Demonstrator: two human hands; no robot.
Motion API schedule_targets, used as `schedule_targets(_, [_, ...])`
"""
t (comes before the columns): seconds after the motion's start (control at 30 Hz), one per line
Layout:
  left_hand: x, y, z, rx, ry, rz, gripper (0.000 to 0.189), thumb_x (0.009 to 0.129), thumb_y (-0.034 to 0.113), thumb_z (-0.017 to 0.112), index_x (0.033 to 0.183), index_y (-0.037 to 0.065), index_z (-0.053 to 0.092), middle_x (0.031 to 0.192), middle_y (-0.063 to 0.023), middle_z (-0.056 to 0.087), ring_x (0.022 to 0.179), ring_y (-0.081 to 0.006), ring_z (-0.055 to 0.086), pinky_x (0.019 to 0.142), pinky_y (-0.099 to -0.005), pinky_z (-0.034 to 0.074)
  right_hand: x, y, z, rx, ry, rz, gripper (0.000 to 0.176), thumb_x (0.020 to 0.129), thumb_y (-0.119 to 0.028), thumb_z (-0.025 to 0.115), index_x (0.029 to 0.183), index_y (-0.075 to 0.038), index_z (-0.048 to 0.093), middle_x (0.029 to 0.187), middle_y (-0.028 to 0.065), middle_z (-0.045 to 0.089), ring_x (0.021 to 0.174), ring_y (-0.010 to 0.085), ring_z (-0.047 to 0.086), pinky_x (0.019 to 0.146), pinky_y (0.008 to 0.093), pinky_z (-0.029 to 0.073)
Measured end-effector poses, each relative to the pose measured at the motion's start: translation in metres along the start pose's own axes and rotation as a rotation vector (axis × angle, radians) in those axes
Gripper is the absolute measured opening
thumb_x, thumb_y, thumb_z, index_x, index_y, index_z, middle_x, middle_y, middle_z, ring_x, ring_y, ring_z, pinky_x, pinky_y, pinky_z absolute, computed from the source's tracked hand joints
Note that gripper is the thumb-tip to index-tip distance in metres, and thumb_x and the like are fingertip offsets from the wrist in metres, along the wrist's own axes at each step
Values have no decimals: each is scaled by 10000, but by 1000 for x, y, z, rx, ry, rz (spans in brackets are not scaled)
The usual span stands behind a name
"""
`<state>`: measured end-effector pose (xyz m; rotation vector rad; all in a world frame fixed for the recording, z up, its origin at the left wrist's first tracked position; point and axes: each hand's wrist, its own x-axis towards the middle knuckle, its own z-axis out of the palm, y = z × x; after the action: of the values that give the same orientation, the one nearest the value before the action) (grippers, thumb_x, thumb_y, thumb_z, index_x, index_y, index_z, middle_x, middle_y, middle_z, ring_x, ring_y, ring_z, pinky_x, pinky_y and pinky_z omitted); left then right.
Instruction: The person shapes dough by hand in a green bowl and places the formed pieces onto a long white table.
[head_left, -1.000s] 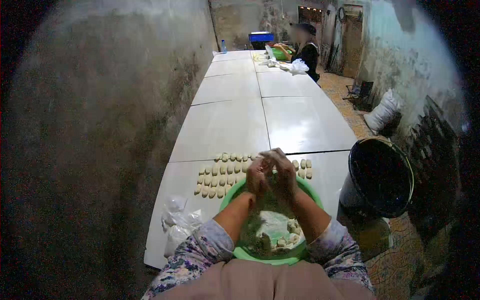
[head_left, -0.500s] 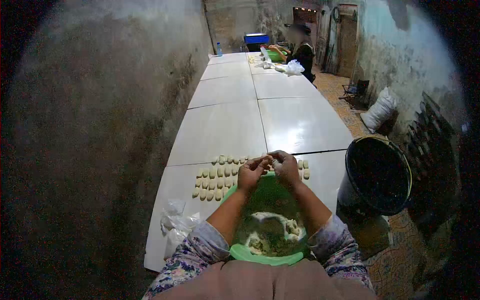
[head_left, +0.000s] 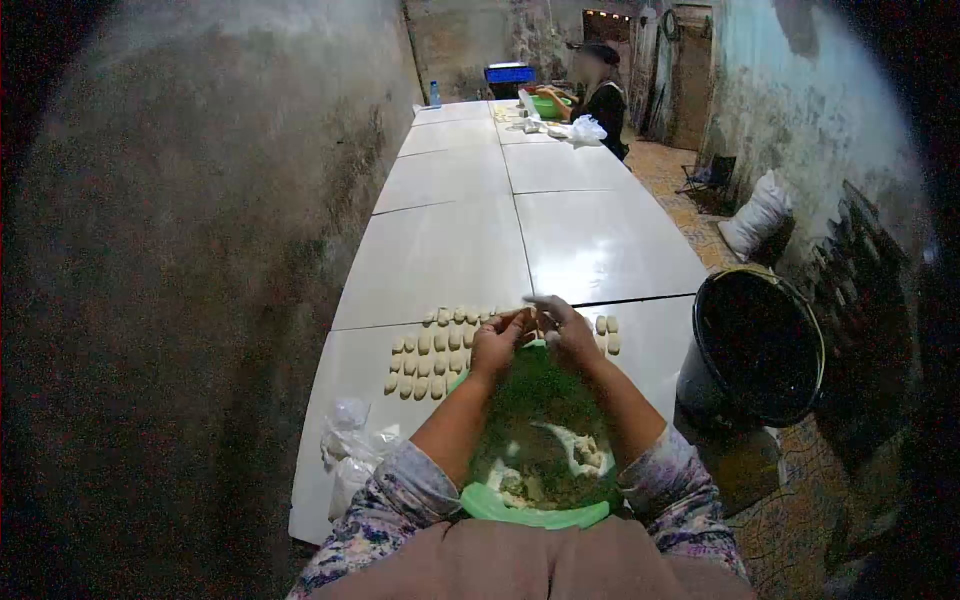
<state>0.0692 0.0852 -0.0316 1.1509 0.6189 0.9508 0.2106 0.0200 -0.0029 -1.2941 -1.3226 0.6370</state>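
Observation:
My left hand (head_left: 495, 345) and my right hand (head_left: 570, 338) meet above the far rim of a green basin (head_left: 535, 518). Their fingertips close around a small piece of dough, mostly hidden by the fingers; the right index finger stretches out over it. White, crumbly dough or flour (head_left: 586, 453) lies inside the basin. Beyond and left of it, several small oblong dough pieces (head_left: 424, 344) sit in rows on the white table (head_left: 440, 250). A few more dough pieces (head_left: 613, 343) lie to the right of my right hand, and my hands hide part of the rows.
Crumpled clear plastic bags (head_left: 347, 440) lie at the table's left. A large dark bucket (head_left: 700, 375) stands by its right edge. At the far end a person (head_left: 606, 105) works beside another green basin (head_left: 548, 106). A white sack (head_left: 757, 215) leans against the right wall.
My right index finger has lifted and straightened over the left fingertips. Both hands stay together in nearly the same place, and the camera view has shifted slightly.

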Motion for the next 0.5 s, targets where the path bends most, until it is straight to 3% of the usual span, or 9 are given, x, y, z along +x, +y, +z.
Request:
schedule_targets(0.07, [-2, 5, 1, 34, 45, -34, 279, 887, 192, 604, 1079, -11, 591, 978, -82, 657, 824, -139, 625, 736, -267, 520, 8, 23, -1, -119, -199, -197, 504, 687, 132, 430, 1161, -4, 533, 925, 69, 547, 969, 202, 590, 839, 298, 485])
schedule_targets(0.13, [-4, 5, 4, -5, 16, 23, 275, 891, 180, 597, 1084, -14, 579, 990, -89, 654, 852, -147, 626, 747, -273, 521, 6, 14, 1, -84, -200, -232, 484, 718, 92, 411, 1171, -15, 541, 910, 82, 596, 930, 202, 609, 789, 303, 496])
schedule_targets(0.23, [-5, 8, 7, -170, 71, 42, 269, 884, 177, 606, 1076, -9, 575, 1002, -102, 649, 870, -161, 634, 752, -283, 523, -3, -13, 8, -175, 52, -1, 341, 781, 61, 462, 1094, 28, 591, 935, 132, 674, 831, 183, 637, 765, 291, 499])
schedule_targets(0.27, [-4, 6, 5, -169, 69, 40, 269, 884, 177, 606, 1076, -9, 575, 1002, -102, 649, 870, -161, 634, 752, -283, 523, 0, -2, 7, -175, 54, 0, 341, 781, 61, 462, 1094, 28, 591, 935, 132, 674, 831, 183, 637, 765, 291, 499])
schedule_targets(0.33, [-1, 2, 1, -162, 10, 32, 265, 878, 181, 616, 1058, -10, 579, 1001, -106, 651, 862, -162, 635, 738, -288, 529, 6, 21, 3, -211, -60, -70, 458, 694, -69, 604, 1151, -51, 577, 1043, 178, 636, 917, 244, 642, 807, 333, 504])
schedule_targets(0.4, [-1, 8, 2, -92, 1, 4, 251, 873, 170, 622, 1041, -12, 579, 988, -107, 656, 843, -161, 639, 723, -288, 533, 8, 24, 1, -204, -65, -92, 429, 694, -80, 606, 1122, -53, 596, 1022, 177, 642, 910, 249, 643, 802, 337, 507])
schedule_targets(0.47, [-8, 17, 5, -2, -32, 20, 224, 869, 154, 626, 1014, -11, 586, 972, -100, 659, 823, -161, 641, 718, -288, 535, 5, 19, -1, 181, -60, -69, 385, 678, -82, 618, 1062, -51, 627, 977, 162, 652, 866, 262, 647, 785, 332, 513])
schedule_targets(0.5, [-8, 15, 6, -79, -55, 10, 206, 866, 151, 630, 995, -5, 594, 953, -97, 664, 808, -158, 643, 719, -277, 532, 4, 17, -3, 181, -58, -66, 385, 678, -82, 618, 1062, -51, 627, 977, 162, 652, 866, 262, 647, 785, 332, 513])
